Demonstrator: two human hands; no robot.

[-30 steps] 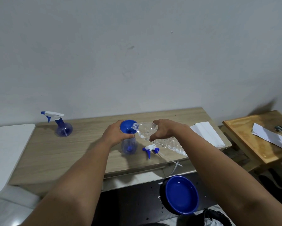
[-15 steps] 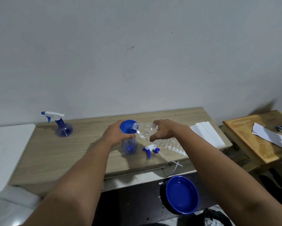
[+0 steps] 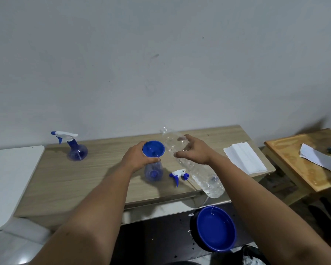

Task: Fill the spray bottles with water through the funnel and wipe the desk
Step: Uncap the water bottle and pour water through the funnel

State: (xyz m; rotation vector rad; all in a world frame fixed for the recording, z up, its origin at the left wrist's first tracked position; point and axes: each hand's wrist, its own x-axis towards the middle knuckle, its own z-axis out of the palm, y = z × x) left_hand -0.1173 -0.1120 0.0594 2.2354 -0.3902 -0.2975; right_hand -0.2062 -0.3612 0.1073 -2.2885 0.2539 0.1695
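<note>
where its mouth fed the funnel (image 3: 153, 148), the water bottle (image 3: 191, 163) now tilts up in the right hand (image 3: 194, 153)'s loosened grip.

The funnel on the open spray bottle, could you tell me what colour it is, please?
The funnel is solid blue, clearest in the head view.
</note>
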